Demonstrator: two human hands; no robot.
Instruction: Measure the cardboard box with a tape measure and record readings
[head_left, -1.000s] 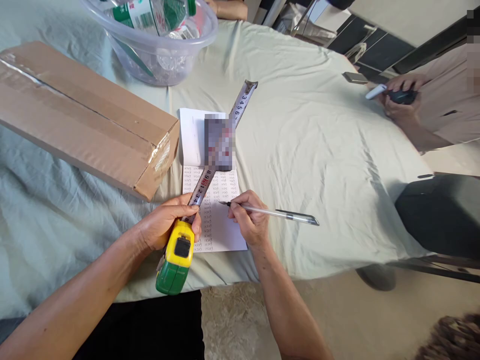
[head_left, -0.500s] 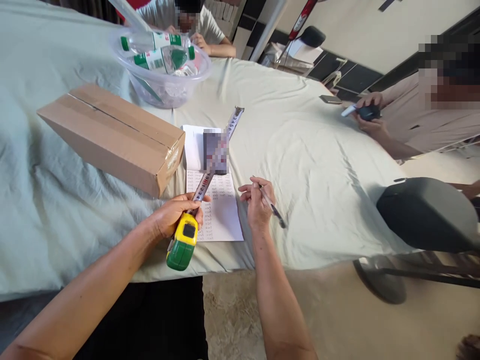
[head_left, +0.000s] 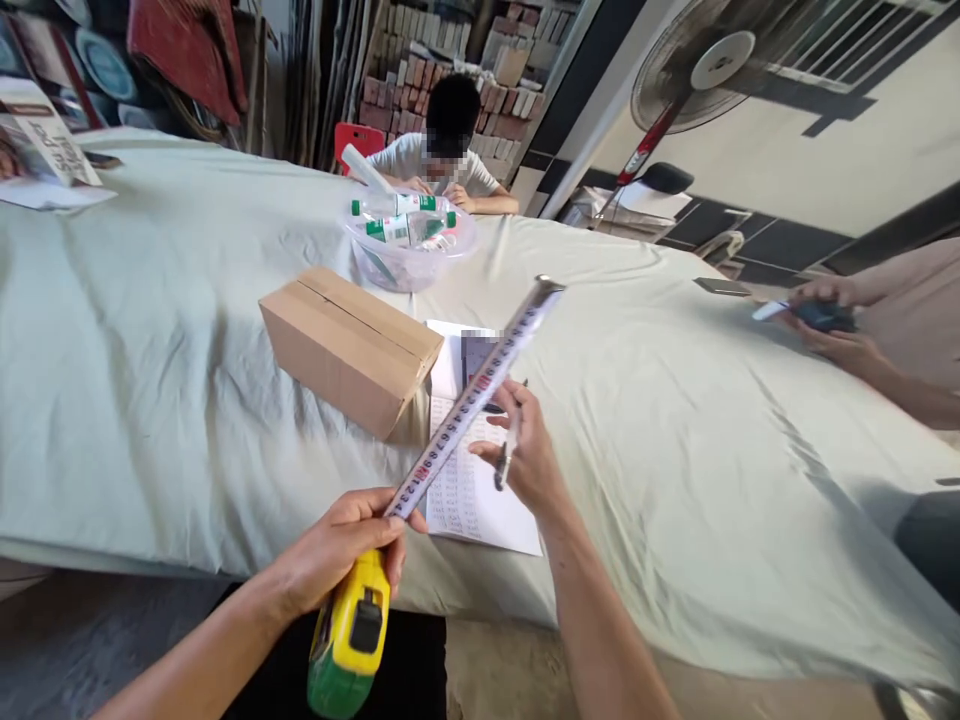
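The person's left hand (head_left: 341, 550) pinches the steel tape measure (head_left: 349, 650) between thumb and fingers, at the spot where the blade leaves the case. The case is bright yellow toward its mouth and dark green at its rear, with a black lock button (head_left: 367, 625) set in the yellow part. The drawn-out blade (head_left: 457, 420) is whitish, printed with black numerals and red marks, and ends in a bent metal hook (head_left: 550, 284).

The case is out past the near edge of the cloth-covered bench (head_left: 660, 560), while the blade slants away to the right, crossing above an open notebook (head_left: 514, 525) with columns of handwriting. Whether the blade touches the page cannot be told.

The right hand (head_left: 532, 460), beside the blade and over the notebook, has its fingers loosely spread, with a clear-barrelled pen (head_left: 511, 445) caught among them. A brown cardboard box (head_left: 349, 350) lies just left of the notebook, and behind the box a translucent basin (head_left: 409, 272) holds green-capped plastic bottles (head_left: 390, 230).
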